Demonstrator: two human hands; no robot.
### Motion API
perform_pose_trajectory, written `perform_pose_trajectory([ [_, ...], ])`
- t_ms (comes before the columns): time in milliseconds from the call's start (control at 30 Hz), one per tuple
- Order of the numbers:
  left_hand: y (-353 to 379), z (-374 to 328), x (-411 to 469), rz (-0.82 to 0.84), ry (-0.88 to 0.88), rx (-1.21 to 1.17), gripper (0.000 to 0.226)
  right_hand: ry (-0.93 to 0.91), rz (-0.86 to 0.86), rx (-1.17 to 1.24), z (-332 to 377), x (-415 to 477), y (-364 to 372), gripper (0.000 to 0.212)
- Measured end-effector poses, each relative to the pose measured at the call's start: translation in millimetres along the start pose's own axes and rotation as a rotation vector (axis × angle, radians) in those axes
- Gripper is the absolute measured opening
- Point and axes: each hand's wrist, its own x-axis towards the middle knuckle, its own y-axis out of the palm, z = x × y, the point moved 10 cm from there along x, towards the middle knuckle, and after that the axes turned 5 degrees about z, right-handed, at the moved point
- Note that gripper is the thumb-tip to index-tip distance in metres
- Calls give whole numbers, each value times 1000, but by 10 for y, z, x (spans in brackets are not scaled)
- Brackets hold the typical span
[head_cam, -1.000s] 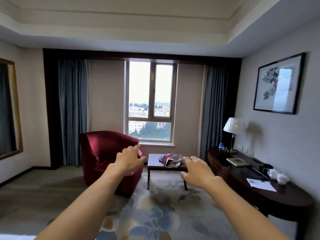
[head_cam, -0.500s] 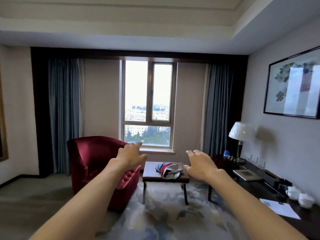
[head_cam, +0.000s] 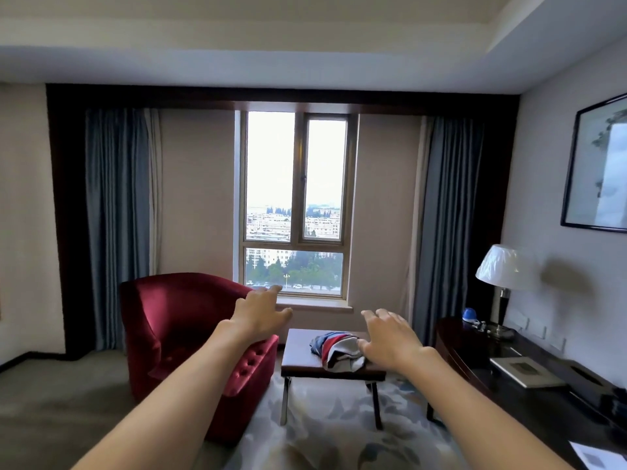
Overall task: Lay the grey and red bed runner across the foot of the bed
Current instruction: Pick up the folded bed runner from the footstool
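Runner (head_cam: 334, 349), bundled on table (head_cam: 298, 362) at lower centre; our left hand (head_cam: 259, 315) and right hand (head_cam: 390, 337) open, empty; we judged a one-handed grab might trail it onto the floor.

The armchair (head_cam: 190, 337) stands at lower left of centre, with the low table (head_cam: 298, 359) just beside it to the right. A folded cloth bundle (head_cam: 334, 349) lies on the table, below the window (head_cam: 293, 205). The desk (head_cam: 529, 395) runs along the right edge, carrying the lamp (head_cam: 502, 283) at its far end.

Dim room lit by overexposed window (head_cam: 294, 201), glare on framed picture (head_cam: 599, 167), lamp (head_cam: 501, 276) shadow on wall, edges bowed, slightly soft.
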Motion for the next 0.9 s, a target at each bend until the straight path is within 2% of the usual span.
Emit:
perform_pose_trajectory([
  [267, 103, 159, 1335, -4, 60, -11, 64, 31, -39, -4, -90, 1234, -27, 61],
  [567, 694, 277, 2501, 41, 64, 1, 65, 54, -12, -10, -411, 2370, 344, 59],
  [900, 1312, 4, 4276, 30, 110, 30, 66, 52, -37, 8, -1155, 4001, 651, 53],
])
